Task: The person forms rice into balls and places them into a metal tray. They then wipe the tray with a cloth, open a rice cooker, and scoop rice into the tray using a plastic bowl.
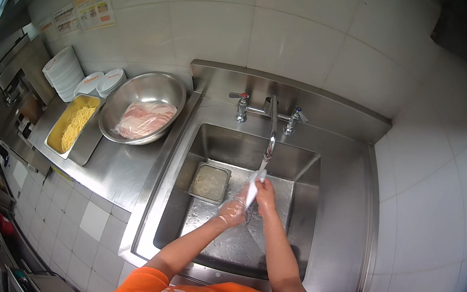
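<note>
Over a stainless steel sink basin [240,249], both my hands hold a thin white object [252,193] under the faucet; its exact kind is not clear. My left hand [232,211], in a clear plastic glove, is along the object's left side. From the right, my right hand [265,195] grips it, looking bare and wet. Water [262,166] runs from the gooseneck spout [271,140] onto the object's upper end. Left of my hands, a small metal pan [210,182] with cloudy water and pale bits stands in the basin.
On the steel counter [115,180] at left stand a large metal bowl [152,84] with bagged raw sliced meat [147,118], a pan of yellow noodle-like strips [77,127] and stacked white plates [64,73]. Behind the basin are red [243,97] and blue [297,112] tap handles.
</note>
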Demonstrator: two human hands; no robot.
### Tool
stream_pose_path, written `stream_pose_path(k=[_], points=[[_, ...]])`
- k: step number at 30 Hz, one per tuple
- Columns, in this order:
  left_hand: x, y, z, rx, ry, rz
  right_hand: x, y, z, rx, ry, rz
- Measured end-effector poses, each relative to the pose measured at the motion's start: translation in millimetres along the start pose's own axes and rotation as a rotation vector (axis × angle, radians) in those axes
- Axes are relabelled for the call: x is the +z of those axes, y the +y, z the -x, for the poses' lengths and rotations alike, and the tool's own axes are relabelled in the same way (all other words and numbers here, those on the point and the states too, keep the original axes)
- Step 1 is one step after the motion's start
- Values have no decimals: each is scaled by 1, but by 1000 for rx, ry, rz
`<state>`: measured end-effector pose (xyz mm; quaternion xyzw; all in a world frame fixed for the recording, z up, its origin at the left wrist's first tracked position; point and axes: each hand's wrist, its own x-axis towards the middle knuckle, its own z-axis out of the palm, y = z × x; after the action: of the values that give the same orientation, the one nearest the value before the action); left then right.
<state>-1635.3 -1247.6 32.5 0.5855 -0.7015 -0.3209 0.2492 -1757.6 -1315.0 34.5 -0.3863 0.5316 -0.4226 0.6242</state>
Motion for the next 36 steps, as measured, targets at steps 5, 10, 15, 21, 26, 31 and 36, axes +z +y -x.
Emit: stream_pose_path(k=[5,10,15,21,26,31,36], points=[[11,-54,-10,-365,257,485,20,29,40,-161,-487,273],[23,-86,9,-394,356,778,-7,64,83,-194,-676,982],[3,-57,30,-516,324,975,-60,52,64,-105,-294,1658],[9,-24,-4,-304,180,761,-5,58,28,-487,-151,1210],[-17,-28,-28,-136,292,404,-31,70,34,-640,-498,871],[-56,-17,-33,-211,236,54,-86,61,3,-191,-365,1019],[-31,-55,-20,-359,74,-157,-95,42,-23,-118,-840,1100]])
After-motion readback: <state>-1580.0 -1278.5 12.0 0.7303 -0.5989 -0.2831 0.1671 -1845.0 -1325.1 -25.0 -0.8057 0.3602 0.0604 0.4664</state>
